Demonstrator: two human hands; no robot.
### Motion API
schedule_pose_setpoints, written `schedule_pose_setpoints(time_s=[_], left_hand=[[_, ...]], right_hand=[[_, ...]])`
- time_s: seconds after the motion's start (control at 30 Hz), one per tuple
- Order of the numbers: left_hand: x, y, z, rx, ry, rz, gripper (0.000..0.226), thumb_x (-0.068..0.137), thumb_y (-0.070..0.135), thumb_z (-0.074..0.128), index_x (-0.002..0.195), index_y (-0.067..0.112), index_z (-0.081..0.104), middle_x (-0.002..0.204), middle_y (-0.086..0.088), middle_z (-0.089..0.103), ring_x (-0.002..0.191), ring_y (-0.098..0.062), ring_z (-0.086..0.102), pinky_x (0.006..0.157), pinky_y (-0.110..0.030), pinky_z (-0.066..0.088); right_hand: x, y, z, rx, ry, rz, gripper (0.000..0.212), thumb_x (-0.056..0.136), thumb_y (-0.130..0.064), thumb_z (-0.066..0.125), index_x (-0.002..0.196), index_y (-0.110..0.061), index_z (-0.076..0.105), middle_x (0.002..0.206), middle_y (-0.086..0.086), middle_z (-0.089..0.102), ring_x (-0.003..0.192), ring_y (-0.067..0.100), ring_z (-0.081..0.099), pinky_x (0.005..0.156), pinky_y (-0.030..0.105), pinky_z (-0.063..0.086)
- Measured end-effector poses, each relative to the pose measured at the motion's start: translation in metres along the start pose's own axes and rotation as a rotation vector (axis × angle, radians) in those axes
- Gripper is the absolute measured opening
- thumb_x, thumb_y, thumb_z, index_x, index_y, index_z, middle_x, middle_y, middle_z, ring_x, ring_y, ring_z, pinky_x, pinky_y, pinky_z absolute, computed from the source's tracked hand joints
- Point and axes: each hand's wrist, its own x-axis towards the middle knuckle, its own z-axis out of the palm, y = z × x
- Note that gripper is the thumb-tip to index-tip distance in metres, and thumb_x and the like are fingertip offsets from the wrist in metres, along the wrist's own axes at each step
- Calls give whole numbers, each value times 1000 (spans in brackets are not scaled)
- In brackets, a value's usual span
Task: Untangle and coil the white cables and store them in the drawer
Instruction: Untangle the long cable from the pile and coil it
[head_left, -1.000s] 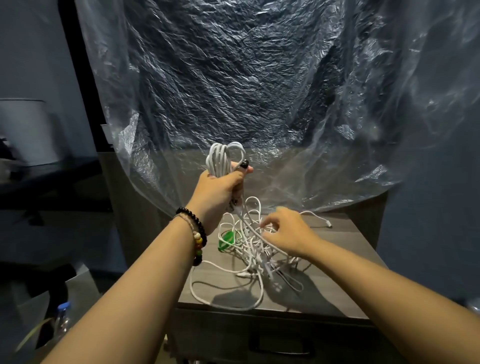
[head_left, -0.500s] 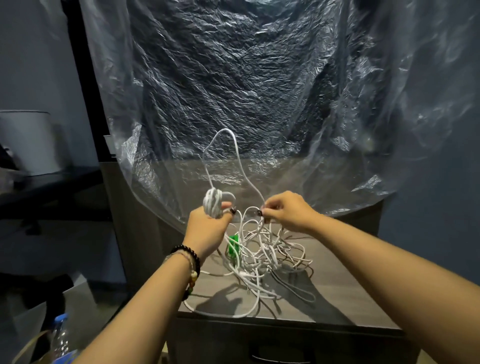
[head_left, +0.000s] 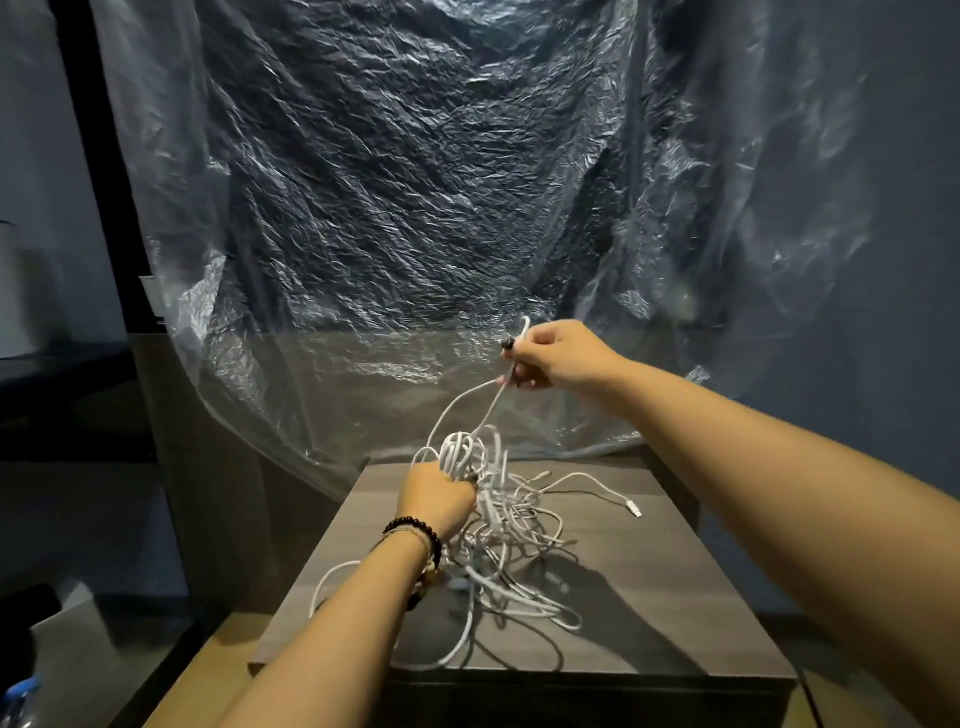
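Above the cabinet (head_left: 649, 613), the left hand (head_left: 436, 501) grips a coil (head_left: 462, 457) of white cable, fingers curled round it. The right hand (head_left: 558, 358), raised higher, pinches one strand (head_left: 488, 405) near its dark plug (head_left: 506, 343). The tangle (head_left: 511, 551) lies mid-top, one loop reaching the front edge. Plastic sheet (head_left: 415, 208) hangs behind.

We see the right hand (head_left: 558, 358) has risen up and to the right, away from the tangle of cables (head_left: 511, 540), drawing a strand (head_left: 488, 402) taut from the coil (head_left: 460, 454). The left hand (head_left: 436, 501) has dropped lower, gripping that coil just above the bench (head_left: 675, 587). The tall loop that arched above both hands is gone.
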Motion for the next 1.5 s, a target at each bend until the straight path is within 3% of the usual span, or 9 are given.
schedule_pose_setpoints(time_s=[0.27, 0.43, 0.63, 0.77, 0.9, 1.07, 1.2, 1.37, 1.5], left_hand=[[-3, -28, 3, 147, 12, -91, 21, 79, 3, 53, 60, 12, 49, 58, -5, 50, 57, -21, 46, 48, -23, 36], [2, -35, -9, 144, 72, -131, 17, 83, 17, 63, 66, 13, 61, 64, -4, 60, 61, -19, 53, 48, -23, 39], [-7, -4, -32, -332, 327, 51, 10, 84, 14, 66, 75, 12, 66, 64, -3, 59, 55, -15, 50, 46, -18, 42], [-13, 20, -40, -380, 90, 194, 22, 86, 6, 65, 80, 27, 66, 71, 2, 65, 57, -9, 52, 52, -18, 44], [-7, 23, -36, -293, 85, 200, 23, 86, 5, 65, 68, 19, 61, 65, 0, 57, 60, -12, 48, 53, -17, 41], [-1, 17, -46, -522, 131, 56, 12, 85, 10, 68, 77, 5, 61, 48, 2, 43, 45, -14, 34, 45, -22, 31], [-10, 25, -59, -600, 123, 51, 17, 87, 13, 68, 73, 8, 58, 38, 6, 38, 34, -10, 33, 37, -17, 27], [-14, 42, -70, -648, 86, 65, 9, 85, 11, 68, 83, 3, 67, 39, 8, 39, 36, -8, 32, 43, -21, 28], [-12, 48, -80, -734, 92, 62, 11, 82, 12, 72, 72, 9, 76, 39, 4, 43, 34, -9, 35, 49, -25, 24]], right_hand=[[20, -55, -8, 494, 105, 181, 27, 103, -11, 40, 79, -6, 53, 72, 10, 51, 46, 8, 62, 47, 16, 50], [28, -69, -13, 769, 178, 188, 30, 102, -9, 40, 74, -4, 50, 51, 5, 51, 43, 10, 63, 45, 17, 51], [28, -46, 6, 726, 191, 325, 32, 102, -7, 39, 72, -3, 49, 53, 5, 47, 37, 13, 61, 39, 22, 52], [23, -49, 17, 794, 148, 314, 30, 102, -7, 40, 74, -1, 50, 63, 6, 42, 36, 14, 60, 45, 23, 53], [10, -52, 27, 817, 178, 238, 27, 100, -6, 46, 74, 1, 51, 64, 9, 45, 42, 15, 62, 41, 22, 52], [-40, 3, 53, 283, 130, 95, 11, 91, -22, 63, 90, -12, 60, 80, -1, 60, 73, 14, 58, 59, 27, 49], [-70, 64, 82, -170, -60, 5, 40, 74, -27, 79, 104, -22, 54, 104, -2, 58, 89, 13, 58, 75, 21, 49], [-49, 89, 84, 102, 70, 103, 8, 89, 1, 61, 88, -7, 65, 78, 13, 64, 46, 14, 62, 42, 27, 51], [-32, 92, 54, 281, 220, 265, 23, 88, 14, 48, 71, 2, 57, 62, 14, 54, 38, 11, 59, 37, 18, 45]])
